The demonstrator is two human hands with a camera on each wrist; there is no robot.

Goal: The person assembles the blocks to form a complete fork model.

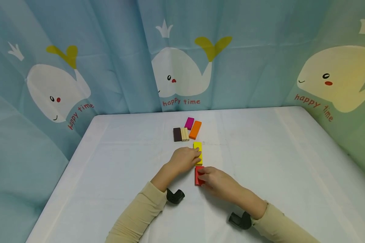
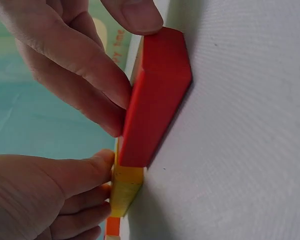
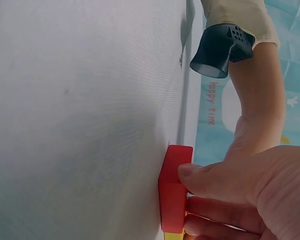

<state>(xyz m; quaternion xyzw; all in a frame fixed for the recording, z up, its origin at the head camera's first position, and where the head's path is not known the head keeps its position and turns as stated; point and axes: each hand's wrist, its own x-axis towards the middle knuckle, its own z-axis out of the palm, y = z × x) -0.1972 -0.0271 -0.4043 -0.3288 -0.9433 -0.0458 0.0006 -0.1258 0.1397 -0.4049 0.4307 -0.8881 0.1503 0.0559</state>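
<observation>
As finger and thumb of the right hand point(image 1: 218, 182) pinch a red oblong block point(image 2: 160, 100), left hand point(image 1: 185, 159) grips a yellow oblong block point(image 2: 126, 192) just beyond. Both lie end to end on white cloth point(image 1: 124, 158). Lining-up looks nearly done for these two; dark-brown block point(image 1: 177, 134), pale wood-coloured block point(image 1: 185, 133), orange block point(image 1: 195, 130), magenta block point(image 1: 189, 123) lie farther out, untouched, perhaps left.

Soft light casts faint shadows point(image 2: 152, 215) on the white table point(image 1: 261, 152), wrist views looking dimmer.
</observation>
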